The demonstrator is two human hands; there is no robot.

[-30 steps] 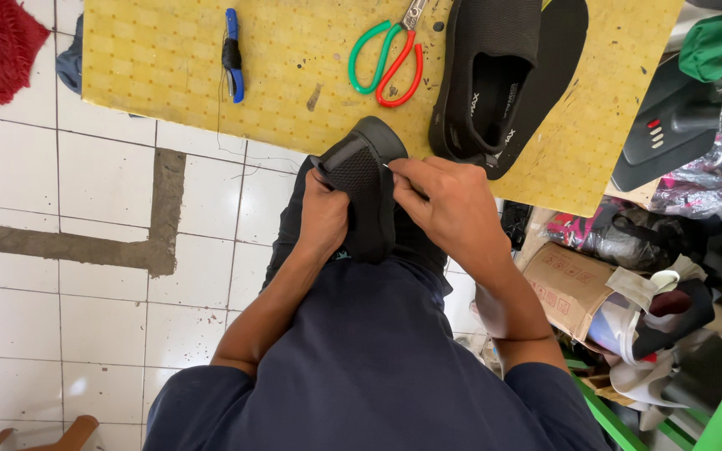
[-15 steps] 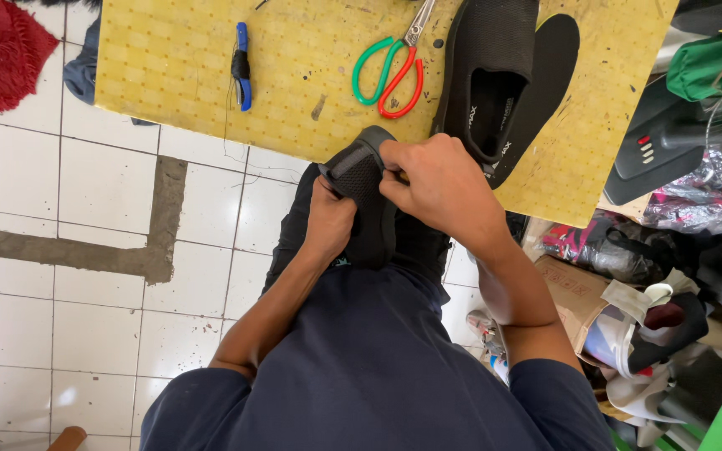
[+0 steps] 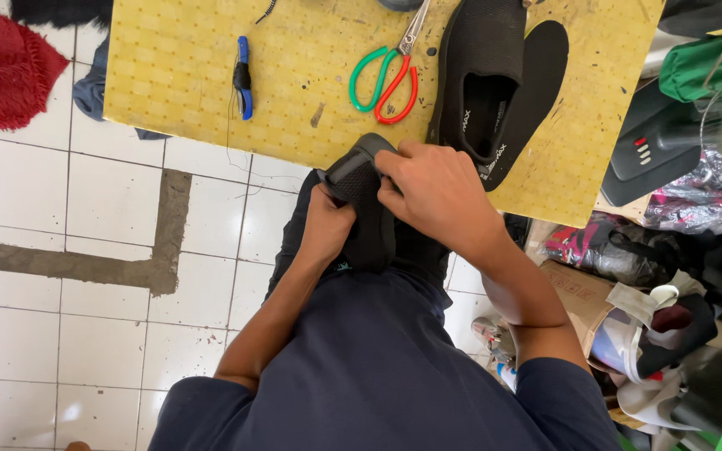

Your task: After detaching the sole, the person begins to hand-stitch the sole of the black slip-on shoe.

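Both hands on a black shoe [image 3: 361, 196] held over the lap, just at the near edge of the yellow tabletop [image 3: 194, 75]. Left hand [image 3: 326, 225] clamped round the shoe's side from below; right hand [image 3: 436, 196] closed over its top w/ fingers curled at the opening. On the tabletop: second black shoe [image 3: 482, 71] w/ a black insole [image 3: 541, 75] touching its right side, green-and-red scissors [image 3: 386, 71] just left of it, blue tool [image 3: 244, 77] further left. Red cloth [image 3: 2, 67] on the tiled floor [image 3: 60, 334].

On the yellow worktop [image 3: 185, 75], scissors [image 3: 386, 75] lie left of the black shoe [image 3: 478, 75]; a blue tool [image 3: 244, 77] lies farther left.
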